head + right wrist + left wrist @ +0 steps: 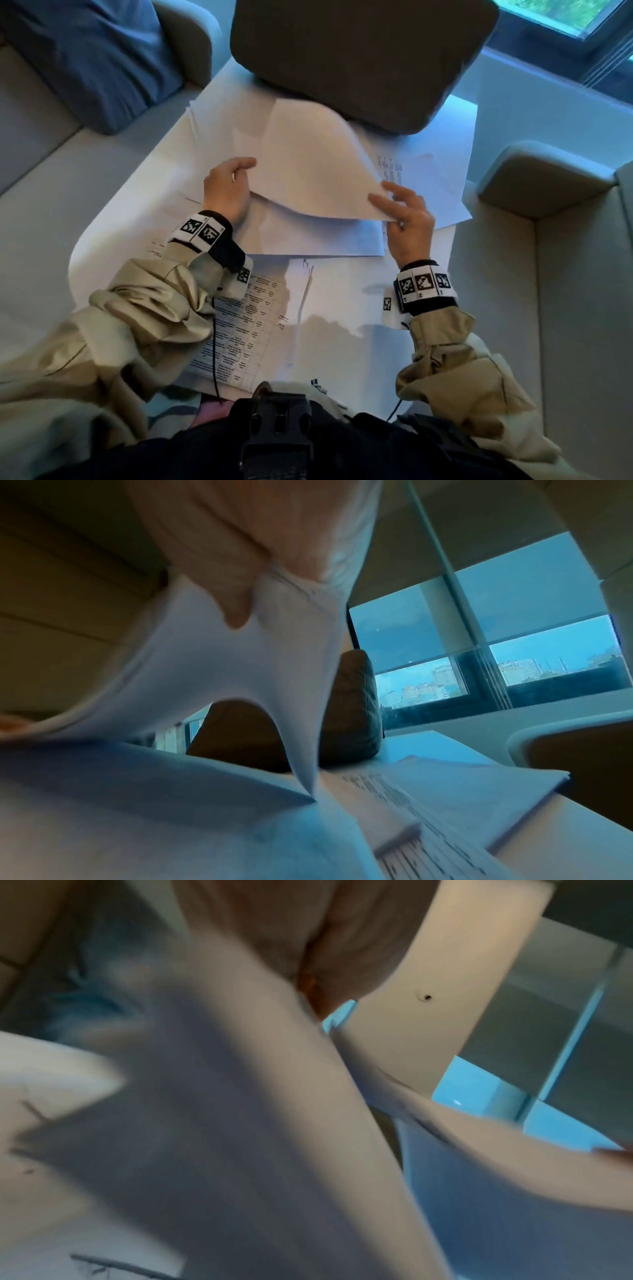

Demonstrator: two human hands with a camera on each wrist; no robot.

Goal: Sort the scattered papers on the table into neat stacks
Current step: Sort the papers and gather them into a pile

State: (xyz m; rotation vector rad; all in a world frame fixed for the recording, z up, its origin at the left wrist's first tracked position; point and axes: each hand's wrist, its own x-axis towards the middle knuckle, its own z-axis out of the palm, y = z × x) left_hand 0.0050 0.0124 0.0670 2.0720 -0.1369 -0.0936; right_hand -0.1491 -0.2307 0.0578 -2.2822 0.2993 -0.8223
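Lifting one sheet [308, 164] clear of the papers [318, 240] on the counter [102, 240]: left hand [227, 192] and right hand [407, 219] pinch its near corners, fingers [383, 202] clamped on paper, likely keeping it taut for squaring onto the papers beneath them.

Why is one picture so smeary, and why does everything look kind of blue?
The left wrist view is smeared by motion blur; the lifted sheet is a soft grey shape. The right wrist view is sharper far off, at the window, but its nearby papers blur and bend. The head view is clearest; window daylight tints the table bluish, and the sleeves cast shadows.
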